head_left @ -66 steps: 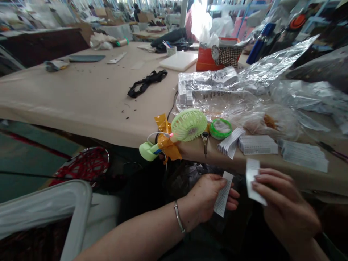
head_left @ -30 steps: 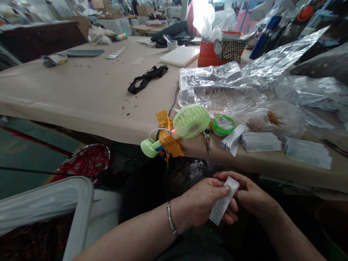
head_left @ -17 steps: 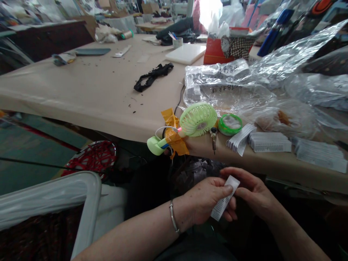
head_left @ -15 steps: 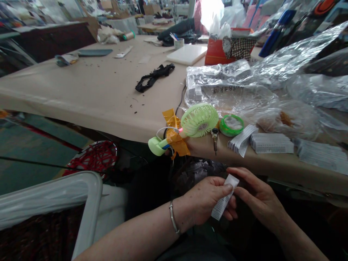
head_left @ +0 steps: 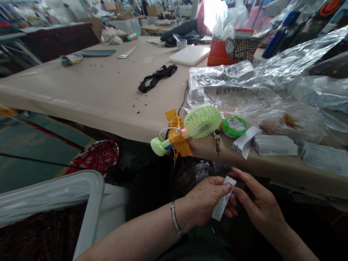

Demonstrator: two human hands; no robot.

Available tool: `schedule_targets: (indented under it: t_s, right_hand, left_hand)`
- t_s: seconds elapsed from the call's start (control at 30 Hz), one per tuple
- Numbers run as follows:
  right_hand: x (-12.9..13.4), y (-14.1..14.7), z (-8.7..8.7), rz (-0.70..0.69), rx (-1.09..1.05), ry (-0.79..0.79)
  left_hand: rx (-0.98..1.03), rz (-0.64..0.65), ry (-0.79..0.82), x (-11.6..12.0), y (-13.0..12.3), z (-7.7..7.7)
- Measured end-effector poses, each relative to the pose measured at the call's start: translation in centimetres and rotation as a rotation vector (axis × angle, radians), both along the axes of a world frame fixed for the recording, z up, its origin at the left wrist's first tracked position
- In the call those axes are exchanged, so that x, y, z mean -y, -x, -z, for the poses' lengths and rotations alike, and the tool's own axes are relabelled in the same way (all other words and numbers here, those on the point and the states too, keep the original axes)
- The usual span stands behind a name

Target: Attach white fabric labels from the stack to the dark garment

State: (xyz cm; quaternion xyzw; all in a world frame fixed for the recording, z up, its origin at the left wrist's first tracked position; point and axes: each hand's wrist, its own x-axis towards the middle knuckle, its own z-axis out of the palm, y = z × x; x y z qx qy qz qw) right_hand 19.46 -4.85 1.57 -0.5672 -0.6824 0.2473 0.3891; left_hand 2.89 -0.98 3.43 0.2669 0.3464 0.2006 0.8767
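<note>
My left hand (head_left: 208, 199) pinches a narrow white printed label (head_left: 221, 203) between thumb and fingers, below the table's front edge. Its lower end points down toward my lap. My right hand (head_left: 257, 197) is just beside the label's upper end, thumb and index finger apart; its thumb tip is at or very near the label's edge. On the table edge above lie a fanned bunch of labels (head_left: 246, 141), a stack of printed labels (head_left: 276, 145) and another label stack (head_left: 324, 157). A pointed soldering-iron-like tool (head_left: 217, 141) sticks out over the edge.
A green fan (head_left: 203, 121) is taped to the edge, beside a round green container (head_left: 234, 126). Clear plastic bags (head_left: 231, 96) cover the right side. A black strip (head_left: 157, 77) lies further back. A white bin (head_left: 98, 188) stands low at left, near a red-filled basket (head_left: 95, 156).
The view has shifted slightly, so the table things sit a little further right. My left hand still pinches the label, and my right hand stays close beside it.
</note>
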Motion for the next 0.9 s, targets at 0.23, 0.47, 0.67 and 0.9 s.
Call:
schedule_targets:
  t_s: [0.23,0.47,0.67,0.9]
  right_hand:
    - [-1.0,1.5,0.3,0.141,-0.591,0.427]
    - [-2.2,3.1,-0.3,0.097,-0.786,0.489]
    - [-4.1,3.2,-1.5,0.104,-0.592,0.374]
    - [-5.6,3.4,-1.7,0.106,-0.491,0.363]
  left_hand:
    - [-0.087,-0.086,-0.109,0.3,-0.2,-0.2]
    - [-0.133,-0.16,-0.252,0.1,-0.3,-0.1]
    - [-0.3,-0.292,-0.591,-1.2,1.1,0.0]
    - [-0.54,-0.335,-0.844,-2.8,2.0,-1.1]
